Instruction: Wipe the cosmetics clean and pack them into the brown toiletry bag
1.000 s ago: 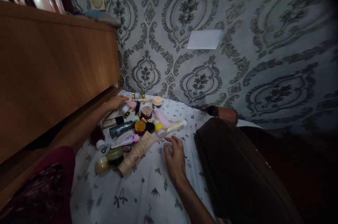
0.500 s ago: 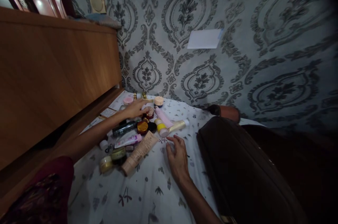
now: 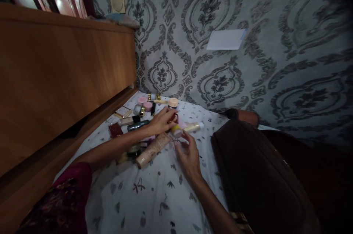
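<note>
Your left hand (image 3: 160,123) lay over the middle of the spread, at a red jar (image 3: 173,117) and a yellow-banded bottle (image 3: 175,130); whether it gripped either, I could not tell. Your right hand (image 3: 189,153) was near it but separate, thumb and fingers parted around nothing, just beside the bottle. Handling seemed under way: the beige tube (image 3: 153,150), cream tube (image 3: 193,127) and peach-lidded jar (image 3: 173,103) lay untouched, unsorted, on the printed sheet (image 3: 149,204), left of the dark bag (image 3: 248,168).
</note>
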The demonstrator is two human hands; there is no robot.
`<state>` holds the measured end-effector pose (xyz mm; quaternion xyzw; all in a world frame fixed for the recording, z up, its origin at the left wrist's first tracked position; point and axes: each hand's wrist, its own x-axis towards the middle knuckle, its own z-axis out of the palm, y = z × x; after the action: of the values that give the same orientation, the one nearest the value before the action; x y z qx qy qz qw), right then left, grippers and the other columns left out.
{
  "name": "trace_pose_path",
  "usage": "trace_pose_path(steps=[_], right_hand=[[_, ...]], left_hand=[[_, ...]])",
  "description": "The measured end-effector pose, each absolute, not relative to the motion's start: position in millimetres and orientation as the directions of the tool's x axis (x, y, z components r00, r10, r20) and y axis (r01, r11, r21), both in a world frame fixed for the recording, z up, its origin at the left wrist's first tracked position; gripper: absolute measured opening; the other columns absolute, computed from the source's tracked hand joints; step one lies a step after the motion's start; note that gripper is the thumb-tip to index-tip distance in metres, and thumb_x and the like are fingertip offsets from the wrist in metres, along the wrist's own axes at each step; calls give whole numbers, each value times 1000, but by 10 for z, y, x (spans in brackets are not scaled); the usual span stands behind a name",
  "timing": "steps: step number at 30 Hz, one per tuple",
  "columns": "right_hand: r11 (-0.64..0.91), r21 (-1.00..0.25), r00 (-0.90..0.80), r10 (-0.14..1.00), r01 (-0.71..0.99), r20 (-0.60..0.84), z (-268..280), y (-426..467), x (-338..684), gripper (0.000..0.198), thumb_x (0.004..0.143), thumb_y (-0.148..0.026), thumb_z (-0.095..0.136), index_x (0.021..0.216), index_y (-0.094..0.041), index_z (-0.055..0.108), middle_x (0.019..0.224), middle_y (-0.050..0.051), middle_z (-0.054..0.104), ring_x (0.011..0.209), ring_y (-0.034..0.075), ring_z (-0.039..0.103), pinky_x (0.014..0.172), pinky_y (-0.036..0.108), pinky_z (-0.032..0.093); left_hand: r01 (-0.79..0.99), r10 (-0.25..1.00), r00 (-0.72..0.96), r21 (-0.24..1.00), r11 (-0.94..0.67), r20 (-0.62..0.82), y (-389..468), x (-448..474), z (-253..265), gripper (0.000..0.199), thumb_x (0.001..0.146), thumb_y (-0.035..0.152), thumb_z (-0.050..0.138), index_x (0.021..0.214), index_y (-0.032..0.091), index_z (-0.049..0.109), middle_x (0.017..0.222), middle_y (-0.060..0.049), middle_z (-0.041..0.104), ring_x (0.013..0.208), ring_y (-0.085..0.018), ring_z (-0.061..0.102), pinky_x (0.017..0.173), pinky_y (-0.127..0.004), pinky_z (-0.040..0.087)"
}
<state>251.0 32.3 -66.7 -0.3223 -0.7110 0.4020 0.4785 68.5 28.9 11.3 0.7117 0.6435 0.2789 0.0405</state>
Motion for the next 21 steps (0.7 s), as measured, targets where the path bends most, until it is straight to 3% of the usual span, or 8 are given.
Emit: trace_pose_path(steps=[3, 8, 13, 16, 18, 21], right_hand=[[431, -901, -353, 837, -46, 418, -643, 248, 2482, 63, 76, -38, 70, 132, -19, 48, 136, 14, 54, 117, 26, 57, 95, 43, 51], [272, -935, -364, 867, -230, 341, -612, -6, 2546, 60, 66, -37, 78, 117, -19, 54, 117, 11, 66, 102, 25, 64, 94, 43, 52], [182, -951, -378, 886, -250, 269, -446, -323, 2681, 65, 56, -26, 86, 114, -22, 55, 113, 8, 68, 100, 24, 66, 91, 41, 53], [43, -974, -402, 906, -221, 131, -363, -423, 2782, 60, 57, -26, 87, 108, -23, 56, 103, 5, 69, 88, 22, 66, 77, 35, 56], [-44, -971, -390, 919, -234, 53, -358, -446, 2846, 60, 56, -27, 88, 106, -23, 57, 95, 2, 69, 78, 19, 64, 65, 29, 54], [-181, -934, -397, 917, -309, -46, -421, -449, 2918, 60, 55, -26, 90, 105, -24, 58, 86, -1, 67, 70, 15, 61, 54, 24, 49]], left_hand=[[781, 917, 105, 538, -316, 386, -120, 1035, 213, 54, 86, 37, 64, 135, 23, 47, 118, -9, 57, 111, -25, 57, 98, -37, 46], [665, 918, 226, 637, -389, 325, -638, 1275, 270, 64, 86, 43, 66, 141, 25, 39, 140, -13, 51, 127, -30, 50, 105, -44, 41], [612, 938, 235, 711, -346, 254, -898, 1171, 284, 52, 91, 44, 60, 137, 24, 46, 123, -11, 64, 112, -27, 61, 94, -38, 48], [688, 940, 218, 642, -339, 264, -938, 884, 243, 43, 98, 40, 46, 138, 24, 46, 124, -10, 65, 112, -23, 62, 95, -34, 48], [819, 947, 141, 503, -276, 289, -905, 586, 185, 35, 100, 35, 38, 126, 22, 58, 125, -10, 65, 115, -23, 60, 99, -34, 46], [926, 990, 59, 362, -102, 129, -807, 129, 76, 31, 97, 29, 39, 111, 20, 66, 108, -8, 73, 98, -22, 66, 90, -33, 50]])
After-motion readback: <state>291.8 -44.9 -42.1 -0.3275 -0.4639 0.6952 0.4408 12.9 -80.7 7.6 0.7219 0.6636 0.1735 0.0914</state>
